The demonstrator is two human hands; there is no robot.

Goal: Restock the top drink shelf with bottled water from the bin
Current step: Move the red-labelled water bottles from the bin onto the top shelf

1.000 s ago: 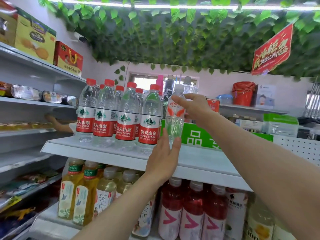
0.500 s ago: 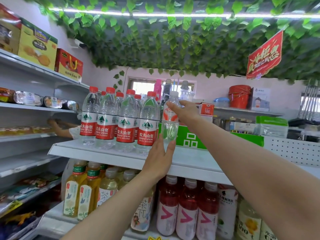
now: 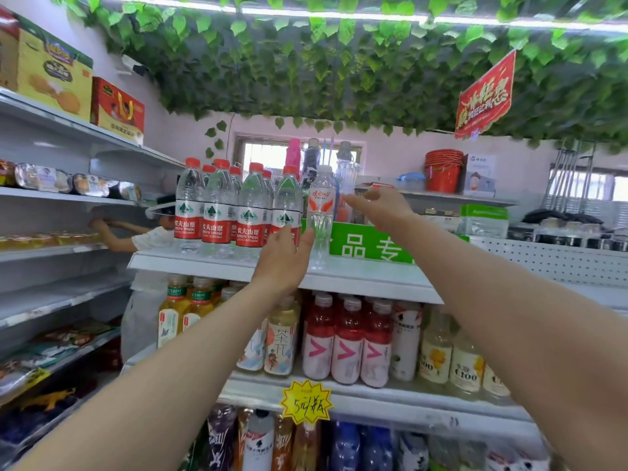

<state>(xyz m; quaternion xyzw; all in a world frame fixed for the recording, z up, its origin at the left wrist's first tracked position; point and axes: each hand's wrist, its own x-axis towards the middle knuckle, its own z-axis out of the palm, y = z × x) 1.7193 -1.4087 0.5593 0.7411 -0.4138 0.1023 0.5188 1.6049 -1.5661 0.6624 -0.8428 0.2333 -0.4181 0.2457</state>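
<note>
— Where's the water?
— Clear ribbed plastic bottle (image 3: 321,212), white-capped, upright on the white metal top shelf (image 3: 356,277), at 3 o'clock of the red-capped bottles (image 3: 217,212).
— Grips?
— Left hand (image 3: 283,256), right hand (image 3: 380,207): both spread, flanking it.

Centre: water bottles (image 3: 217,212), clear, red caps, red labels with green peak; white-capped bottle (image 3: 321,212), orange-and-white label; sign (image 3: 367,246), green, white characters; lower centre: tag (image 3: 307,402), yellow starburst; upper right: banner (image 3: 484,96), red; top: leaves (image 3: 339,69), green.
</note>
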